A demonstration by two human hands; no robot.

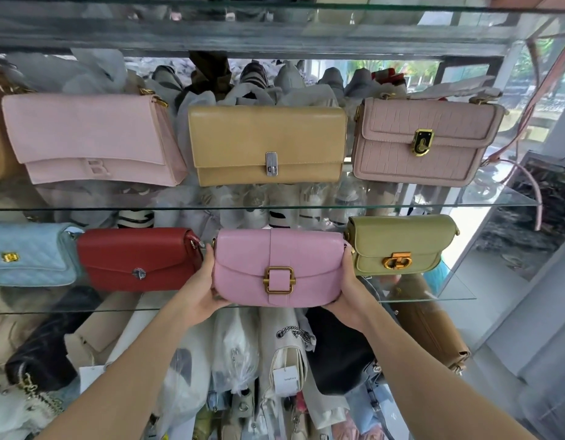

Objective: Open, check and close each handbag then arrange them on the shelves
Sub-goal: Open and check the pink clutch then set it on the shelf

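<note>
The pink handbag (279,268) sits in a gap on the lower glass shelf (433,298), its flap closed and its brass buckle (279,280) facing out. Just left of the left hand (200,290) stands a red handbag (138,258), its end almost touching the fingertips; just right of the right hand (349,290) stands an olive-green handbag (400,244), equally close, so there is little room on either side. The shelf's front edge runs under both wrists, and past the green bag the glass ends in a bare corner.

Both hands clamp the pink handbag from its two ends, fingers curled round the sides and thumbs under the bottom corners, the bag between them and the two hands well apart. Whether its base rests fully on the glass I cannot tell.

Beyond the red bag, further left, is a quilted light blue handbag (30,254). Above the hands, on the upper glass shelf (497,198), stand a pale pink handbag (87,138), a tan handbag (267,144) and a dusty-pink textured handbag (424,138). Below the forearms lie piled bags, plastic wraps and a white tag (286,379). To the right is a window wall.
</note>
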